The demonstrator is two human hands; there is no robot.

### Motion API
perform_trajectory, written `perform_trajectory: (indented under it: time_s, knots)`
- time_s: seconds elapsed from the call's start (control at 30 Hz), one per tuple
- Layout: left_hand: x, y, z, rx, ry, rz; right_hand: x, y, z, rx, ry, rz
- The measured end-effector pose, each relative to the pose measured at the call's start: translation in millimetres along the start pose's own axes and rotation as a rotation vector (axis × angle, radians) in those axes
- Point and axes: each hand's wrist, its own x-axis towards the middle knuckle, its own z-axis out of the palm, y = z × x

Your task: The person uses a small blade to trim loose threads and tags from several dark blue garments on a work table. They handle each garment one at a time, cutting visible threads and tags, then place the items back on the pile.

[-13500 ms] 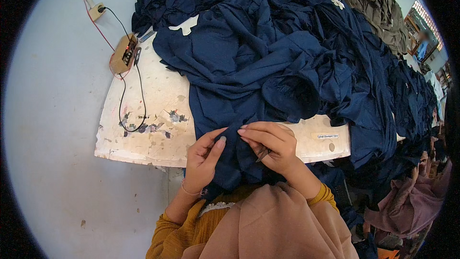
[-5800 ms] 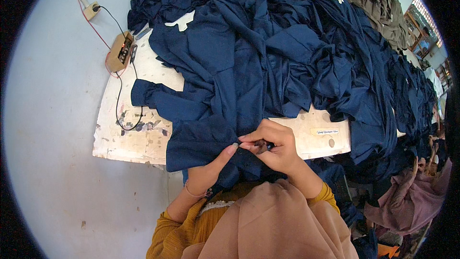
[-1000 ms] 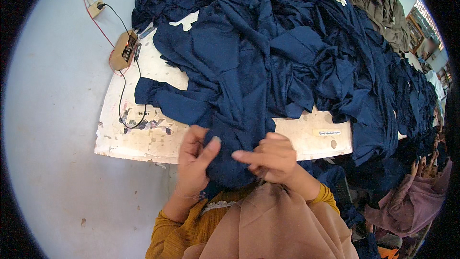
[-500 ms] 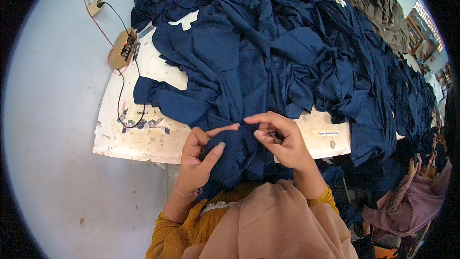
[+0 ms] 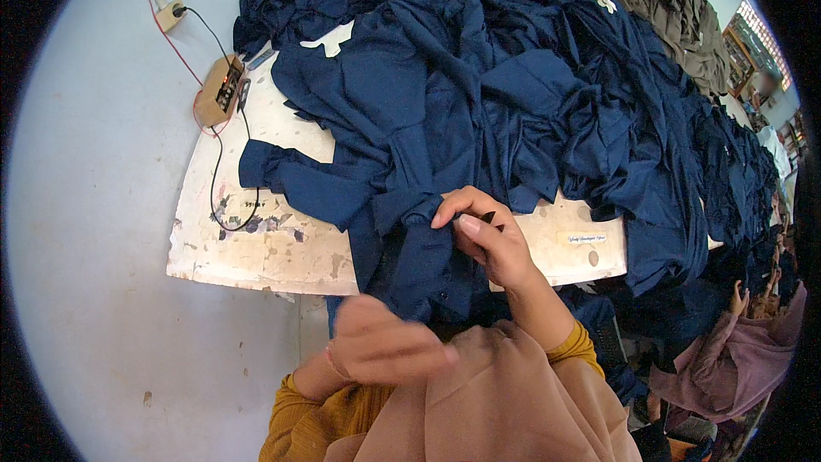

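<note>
In the head view, curling the right hand (image 5: 498, 246) narrowly around a small dark tool (image 5: 488, 217), mostly hidden in the palm, and touching a raised fold of the navy garment (image 5: 402, 257) with the fingertips. Showing the left hand (image 5: 389, 344) as a blur near the brown headscarf (image 5: 513, 393), apart from the right hand, below the tabletop's near edge — not being able to tell the state of its grip. Seeing the garment lying rumpled across the pale, worn tabletop (image 5: 291, 269) and hanging over the near edge between the forearms, stretching a sleeve with a gathered cuff (image 5: 256, 163) out to the left. Running a black cable (image 5: 236, 228) in a loop beside that cuff, below a brown box (image 5: 219, 91) at the table's left edge. Sitting above the box, against the wall (image 5: 85, 205), a cream electrical socket (image 5: 170, 15). Heaping grey-brown cloth (image 5: 663, 0) at the upper right, lying near a white flower-shaped piece (image 5: 605, 3) on the navy fabric. Leaning in from the right rim — a co-worker in purple clothing (image 5: 727, 351)
</note>
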Motion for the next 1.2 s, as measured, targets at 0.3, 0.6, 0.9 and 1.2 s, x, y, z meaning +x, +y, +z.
perform_trajectory:
  time_s: [0.3,0.6,0.9,1.2]
  knots:
    - [-15.9,-25.7,51.0,-1.431,0.407,-1.006,-10.7,-5.8,11.5,0.103,0.131,-0.007]
    - [-25.1,-20.8,52.9,-0.681,0.893,-0.901,-16.1,2.5,-4.9,0.119,0.293,0.163]
    - [-12.0,-16.2,52.3,-0.784,0.825,-1.052,-18.1,6.7,8.1,-0.104,0.218,0.088]
    - [1.7,-15.1,60.5,-0.696,0.862,-0.931,-15.5,-9.7,17.7,-0.721,0.286,-0.403]
